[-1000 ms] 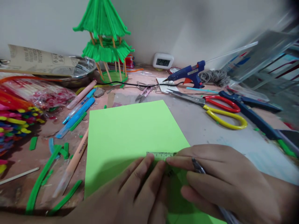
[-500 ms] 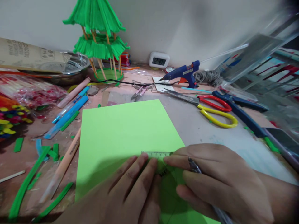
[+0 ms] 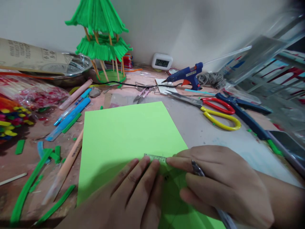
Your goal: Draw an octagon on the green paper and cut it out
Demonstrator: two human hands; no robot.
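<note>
A sheet of bright green paper (image 3: 124, 133) lies before me. On it is a small clear ruler (image 3: 156, 158) with printed numbers, mostly covered by my hands. My left hand (image 3: 133, 194) is stretched flat, its fingertips pressing on the ruler and the sheet. A pen (image 3: 197, 168) is held in my right hand (image 3: 221, 184), its dark end poking up between the fingers and its clear barrel running down below the palm. The right index fingertip touches the ruler's right side. Faint drawn lines show on the paper between my hands.
Behind the sheet stand a green-roofed stick model (image 3: 100, 47), a digital clock (image 3: 162, 61) and a blue glue gun (image 3: 187, 76). Scissors (image 3: 214, 111), pliers (image 3: 245, 114) and a phone (image 3: 288, 146) lie right. Markers (image 3: 69, 121), green strips (image 3: 30, 187) and bagged sticks (image 3: 30, 92) lie left.
My right index fingertip has shifted slightly left along the ruler. The visible ruler edge now slopes a little down to the right and shows less length. My left hand stays nearly still.
</note>
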